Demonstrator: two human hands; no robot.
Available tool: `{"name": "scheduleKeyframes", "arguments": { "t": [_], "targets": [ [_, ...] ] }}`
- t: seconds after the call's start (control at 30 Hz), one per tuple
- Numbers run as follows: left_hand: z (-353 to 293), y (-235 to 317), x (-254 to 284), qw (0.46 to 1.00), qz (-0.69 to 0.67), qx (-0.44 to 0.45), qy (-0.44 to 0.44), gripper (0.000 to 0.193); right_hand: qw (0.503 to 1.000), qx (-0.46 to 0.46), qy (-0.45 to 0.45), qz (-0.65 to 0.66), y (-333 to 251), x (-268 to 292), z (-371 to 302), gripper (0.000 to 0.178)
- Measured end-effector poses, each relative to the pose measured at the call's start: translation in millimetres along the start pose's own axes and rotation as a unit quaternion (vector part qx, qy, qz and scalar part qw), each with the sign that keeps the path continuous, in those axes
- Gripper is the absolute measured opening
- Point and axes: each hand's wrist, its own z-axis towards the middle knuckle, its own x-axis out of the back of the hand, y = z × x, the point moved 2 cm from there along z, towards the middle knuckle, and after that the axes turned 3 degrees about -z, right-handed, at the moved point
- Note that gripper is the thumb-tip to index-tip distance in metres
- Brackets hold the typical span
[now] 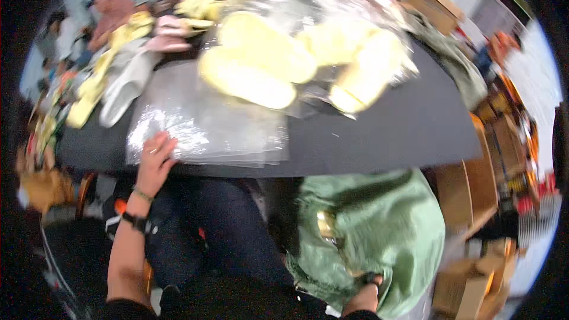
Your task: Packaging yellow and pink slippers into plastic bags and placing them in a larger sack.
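Observation:
My left hand [157,157] lies on a stack of clear plastic bags [225,136] at the table's front left edge, its fingers stretched out over the shiny film. Lower right, my right hand [355,274] reaches into a large green sack [397,225] beside my legs. Folds and blur hide its fingers. Deeper in that sack shows a small yellowish shiny thing that I cannot make out. Beyond the bags lies a pair of pale yellow slippers [249,77] on clear film. To their right, more yellow slippers [361,77] sit in crumpled plastic.
The dark table [379,142] spans the middle. Grey slippers [127,83], yellow ones [95,92] and pink ones [169,35] line its far left. Cardboard boxes [456,195] stand at the right. Several people sit or stand around the far side.

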Motion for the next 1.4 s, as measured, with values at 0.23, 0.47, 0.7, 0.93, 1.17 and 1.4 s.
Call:
{"name": "scheduleKeyframes", "arguments": {
  "t": [0.23,0.47,0.7,0.93,1.17,1.4],
  "targets": [
    [-4,1,-13,0.999,0.039,-0.002,0.01,0.048,0.963,0.262,-0.012,0.068,-247,58,50,0.045],
    [-6,0,-10,0.999,0.035,0.006,0.001,0.051,0.905,0.39,-0.063,0.157,-349,43,31,0.045],
    [-12,-5,-11,0.999,0.05,-0.004,-0.004,0.052,0.858,0.439,-0.093,0.252,-382,35,31,0.044],
    [-8,-6,-11,0.996,0.079,-0.037,0.01,0.053,0.81,0.468,-0.131,0.327,-392,39,22,0.043],
    [-7,-8,-10,0.999,0.037,-0.018,0.0,0.054,0.763,0.486,-0.152,0.398,-409,64,29,0.043],
    [-11,-8,-14,0.999,0.026,-0.031,0.02,0.053,0.719,0.493,-0.159,0.464,-423,106,41,0.042]
  ]
}}
